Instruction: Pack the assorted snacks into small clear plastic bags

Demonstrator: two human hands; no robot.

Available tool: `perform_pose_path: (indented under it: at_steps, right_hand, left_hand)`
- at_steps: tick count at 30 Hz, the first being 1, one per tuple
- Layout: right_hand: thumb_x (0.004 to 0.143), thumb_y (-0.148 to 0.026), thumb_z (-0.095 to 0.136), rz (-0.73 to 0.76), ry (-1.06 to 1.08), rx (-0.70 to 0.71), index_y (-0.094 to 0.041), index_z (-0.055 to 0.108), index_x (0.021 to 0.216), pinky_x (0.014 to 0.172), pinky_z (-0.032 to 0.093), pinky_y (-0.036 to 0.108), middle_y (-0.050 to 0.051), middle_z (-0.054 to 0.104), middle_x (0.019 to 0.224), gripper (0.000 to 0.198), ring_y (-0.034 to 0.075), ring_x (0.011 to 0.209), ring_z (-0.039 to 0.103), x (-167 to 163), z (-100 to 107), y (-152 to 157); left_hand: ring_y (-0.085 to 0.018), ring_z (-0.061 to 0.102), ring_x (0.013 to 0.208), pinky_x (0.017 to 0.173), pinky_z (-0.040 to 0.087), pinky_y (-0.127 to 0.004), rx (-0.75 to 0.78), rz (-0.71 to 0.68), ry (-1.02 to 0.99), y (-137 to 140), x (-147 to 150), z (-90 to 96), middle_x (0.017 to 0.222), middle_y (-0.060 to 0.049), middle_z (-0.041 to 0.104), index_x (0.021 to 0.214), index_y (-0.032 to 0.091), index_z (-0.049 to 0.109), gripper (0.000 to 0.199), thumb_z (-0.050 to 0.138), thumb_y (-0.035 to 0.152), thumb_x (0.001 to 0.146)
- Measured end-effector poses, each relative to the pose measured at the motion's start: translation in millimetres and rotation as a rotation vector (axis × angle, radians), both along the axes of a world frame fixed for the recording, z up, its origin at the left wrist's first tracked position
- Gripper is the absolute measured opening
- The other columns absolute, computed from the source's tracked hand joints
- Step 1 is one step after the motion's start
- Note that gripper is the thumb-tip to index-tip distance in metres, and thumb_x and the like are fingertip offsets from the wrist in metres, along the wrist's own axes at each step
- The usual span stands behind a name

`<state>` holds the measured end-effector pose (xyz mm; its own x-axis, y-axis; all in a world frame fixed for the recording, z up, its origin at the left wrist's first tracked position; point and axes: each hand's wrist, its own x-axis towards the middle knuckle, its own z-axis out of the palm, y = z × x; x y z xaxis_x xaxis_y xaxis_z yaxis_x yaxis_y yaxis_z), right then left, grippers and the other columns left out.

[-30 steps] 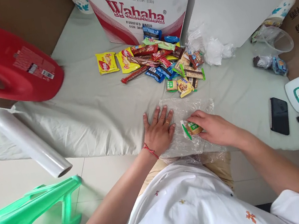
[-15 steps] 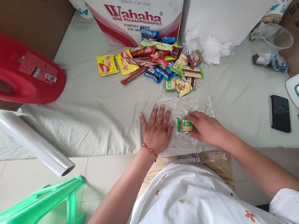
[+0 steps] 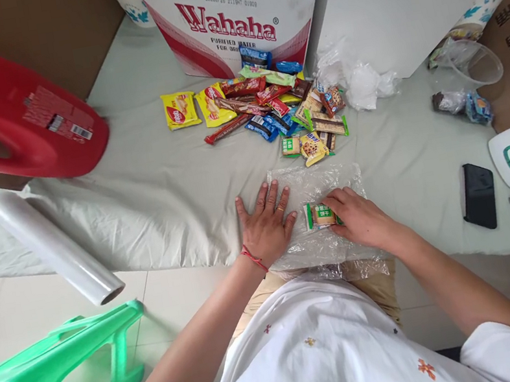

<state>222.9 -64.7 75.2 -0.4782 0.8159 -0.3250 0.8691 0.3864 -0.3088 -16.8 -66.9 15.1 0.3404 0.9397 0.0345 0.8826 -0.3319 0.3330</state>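
One biscuit packet [image 3: 321, 215] lies between both hands, touching right hand [image 3: 361, 220]

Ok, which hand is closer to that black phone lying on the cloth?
Right. The right hand rests on the biscuit packet, on the phone's side; the left hand lies flat farther away, beyond the packet.

White patterned shirt [image 3: 331, 342], red wrist string [image 3: 253, 258], ring [image 3: 280, 209]

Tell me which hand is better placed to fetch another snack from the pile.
Probably the right hand: it handles the green biscuit packet, nearer the snack pile. The left hand presses flat on the plastic sheet.
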Motion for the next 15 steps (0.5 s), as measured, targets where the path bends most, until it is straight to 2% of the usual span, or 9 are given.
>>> perform_pose_path:
  at_steps: [3,5,7,9,13,15]
  right_hand:
    - [0.088,-0.034,0.069,-0.082,0.124,0.005,-0.02,0.056,0.142,0.1,0.051,0.043,0.015,0.058,0.14,0.057,0.032,0.122,0.058,16,-4,19]
    - [0.094,-0.036,0.059,-0.288,0.145,0.093,-0.019,0.062,0.134,0.097,0.051,0.041,0.014,0.064,0.131,0.044,0.03,0.114,0.063,26,-8,44]
    - [0.097,-0.033,0.049,-0.523,0.093,0.197,-0.019,0.07,0.118,0.092,0.05,0.039,0.014,0.071,0.116,0.033,0.029,0.103,0.067,31,-13,78]
    - [0.097,-0.036,0.048,-0.657,0.034,0.232,-0.019,0.073,0.101,0.088,0.05,0.038,0.015,0.073,0.102,0.031,0.03,0.099,0.067,30,-19,113]
    - [0.089,-0.056,0.061,-0.78,-0.009,0.193,-0.019,0.07,0.084,0.079,0.049,0.038,0.018,0.07,0.086,0.038,0.033,0.094,0.066,20,-35,169]
    - [0.083,-0.054,0.068,-0.721,0.062,0.164,-0.02,0.068,0.086,0.077,0.049,0.037,0.017,0.069,0.086,0.034,0.032,0.092,0.065,18,-42,182]
  left_hand:
    - [-0.032,0.027,0.158,0.122,-0.008,-0.075,-0.004,0.0,0.007,0,0,-0.7,0.169,-0.01,0.029,0.16,0.029,0.038,0.057,0.032,0.047,0.106]
    - [-0.032,0.027,0.158,0.122,-0.009,-0.075,0.001,0.0,0.011,0,0,-1.7,0.17,-0.01,0.028,0.161,0.029,0.037,0.058,0.032,0.047,0.107]
    - [-0.032,0.027,0.158,0.122,-0.009,-0.074,0.01,0.005,0.015,-1,0,-2.6,0.169,-0.01,0.029,0.161,0.028,0.037,0.058,0.032,0.047,0.106]
    - [-0.033,0.028,0.158,0.122,-0.008,-0.074,0.015,0.009,0.022,-1,0,-3.2,0.169,-0.01,0.03,0.16,0.028,0.038,0.058,0.033,0.047,0.106]
    - [-0.033,0.028,0.157,0.122,-0.007,-0.074,0.019,0.007,0.025,0,0,-3.2,0.169,-0.011,0.031,0.16,0.029,0.038,0.058,0.034,0.047,0.106]
    - [-0.033,0.029,0.157,0.122,-0.006,-0.074,0.02,0.008,0.02,0,0,-3.1,0.169,-0.011,0.031,0.16,0.029,0.038,0.058,0.034,0.047,0.106]
